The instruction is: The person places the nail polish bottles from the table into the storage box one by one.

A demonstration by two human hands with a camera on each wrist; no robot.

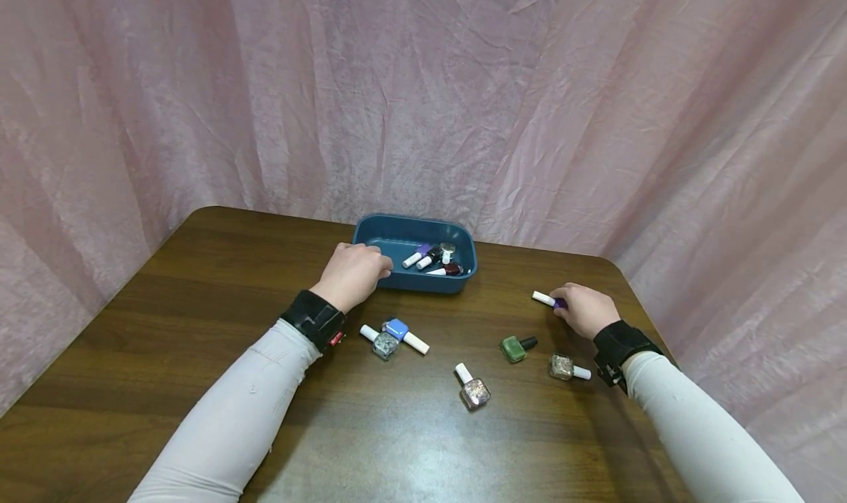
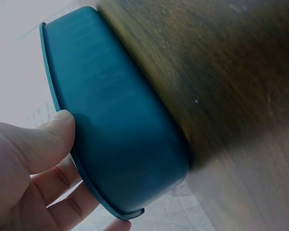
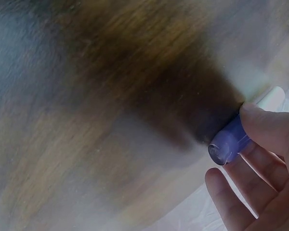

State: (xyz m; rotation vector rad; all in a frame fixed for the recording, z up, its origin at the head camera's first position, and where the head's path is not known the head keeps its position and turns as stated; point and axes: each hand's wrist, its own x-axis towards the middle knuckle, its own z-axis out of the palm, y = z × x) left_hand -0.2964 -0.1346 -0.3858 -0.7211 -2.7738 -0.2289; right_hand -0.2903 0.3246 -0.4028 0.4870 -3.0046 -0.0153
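My left hand (image 1: 355, 273) grips the near left rim of a blue plastic bin (image 1: 423, 283), thumb outside and fingers over the edge, as the left wrist view also shows the bin wall (image 2: 111, 106). Inside the bin lie several nail polish bottles, among them a dark red one (image 1: 453, 269). Over at the right of the table, my right hand (image 1: 585, 310) pinches a purple nail polish bottle (image 3: 229, 140) with a white cap (image 1: 543, 298). Its thumb and fingers hold the bottle close to the tabletop; whether it touches the wood I cannot tell.
On the wooden table (image 1: 198, 304) lie a blue bottle (image 1: 396, 329) touching a grey glitter one (image 1: 385, 345), a pinkish glitter one (image 1: 475, 394), a green one (image 1: 512, 349) and a gold glitter one (image 1: 561, 367). A pink curtain (image 1: 423, 106) hangs behind the table.
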